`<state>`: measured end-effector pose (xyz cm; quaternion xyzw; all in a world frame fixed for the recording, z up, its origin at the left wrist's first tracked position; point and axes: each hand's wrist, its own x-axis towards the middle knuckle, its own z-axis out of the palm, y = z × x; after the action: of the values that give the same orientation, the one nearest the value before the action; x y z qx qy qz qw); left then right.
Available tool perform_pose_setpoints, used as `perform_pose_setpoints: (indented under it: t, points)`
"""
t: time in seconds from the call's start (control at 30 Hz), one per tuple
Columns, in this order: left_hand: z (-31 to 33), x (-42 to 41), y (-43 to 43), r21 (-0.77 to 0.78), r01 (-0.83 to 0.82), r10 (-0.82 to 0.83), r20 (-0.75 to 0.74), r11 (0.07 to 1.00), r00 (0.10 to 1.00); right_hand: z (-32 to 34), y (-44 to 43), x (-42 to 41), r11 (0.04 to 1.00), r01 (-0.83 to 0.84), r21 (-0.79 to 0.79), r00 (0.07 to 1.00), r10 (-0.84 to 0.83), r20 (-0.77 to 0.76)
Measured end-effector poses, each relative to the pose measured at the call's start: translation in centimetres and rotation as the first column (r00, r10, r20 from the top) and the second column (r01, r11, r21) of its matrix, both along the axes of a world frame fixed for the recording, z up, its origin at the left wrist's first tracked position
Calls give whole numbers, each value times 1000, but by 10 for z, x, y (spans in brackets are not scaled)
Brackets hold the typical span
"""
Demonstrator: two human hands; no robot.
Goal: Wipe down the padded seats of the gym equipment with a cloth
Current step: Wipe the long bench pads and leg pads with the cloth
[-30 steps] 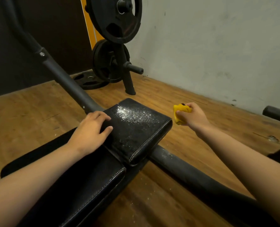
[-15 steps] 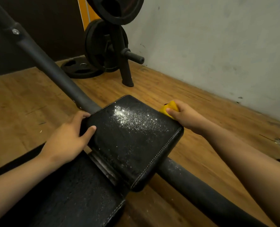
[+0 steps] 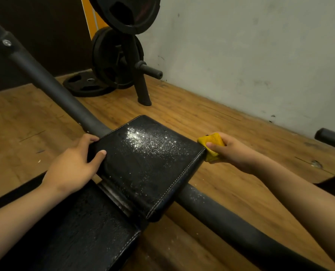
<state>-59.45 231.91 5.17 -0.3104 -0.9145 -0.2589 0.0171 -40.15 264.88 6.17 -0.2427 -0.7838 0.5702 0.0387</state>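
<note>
Your left hand (image 3: 72, 165) grips the small black padded seat with pale stitching (image 3: 153, 173) at its 9 o'clock edge: the fingers curl over the side and the thumb lies flat on the top face. Your right hand (image 3: 235, 151) is clenched round a bunched yellow cloth (image 3: 211, 146), which touches the seat's corner at 3 o'clock. A scatter of white powder (image 3: 143, 139) covers the seat's upper half, thickest toward 12 o'clock, and thinner specks lie on the dark grey round frame tube (image 3: 211, 208) that passes beneath the seat from 10 o'clock to 5 o'clock. A longer black back pad (image 3: 74, 231) lies just beside the seat at 7 o'clock, with a narrow gap between them. At 12 o'clock, well apart, black weight plates (image 3: 115, 57) hang upright on a rack, and one more black plate (image 3: 86, 85) lies flat on the wooden plank floor (image 3: 211, 114). A scuffed grey wall (image 3: 250, 55) closes the scene from 1 to 3 o'clock.
</note>
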Motion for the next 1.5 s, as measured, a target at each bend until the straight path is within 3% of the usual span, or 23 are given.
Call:
perform_pose_setpoints:
  t: [0.17,0.3,0.4,0.6,0.7,0.93,1.17,1.5]
  points:
    - [2,-3,1,-6,-5,5,71,1000,997,2,1,-19,999,17,32,999,-18,28]
    - [15,-18,1,-92,44,-16,282,995,959,-3,3,-43,997,-17,81,999,15,31]
    - [16,-21,2,-139,111,-57,343,984,938,-6,-1,-68,995,-58,77,998,55,39]
    - [5,-29,-4,-48,108,-83,358,993,930,-1,-6,-119,982,-138,130,985,122,122]
    - [5,-31,-5,-55,108,-82,355,993,931,0,-8,-125,983,-164,82,979,152,138]
    - [10,-24,0,-94,86,-54,301,992,952,-3,8,-76,989,-145,20,972,139,190]
    - [8,-22,-2,-131,66,-32,247,989,969,-9,21,-28,979,-53,-196,982,87,168]
    - [2,-27,-1,-114,71,-46,205,991,978,4,2,-106,989,-124,82,953,96,289]
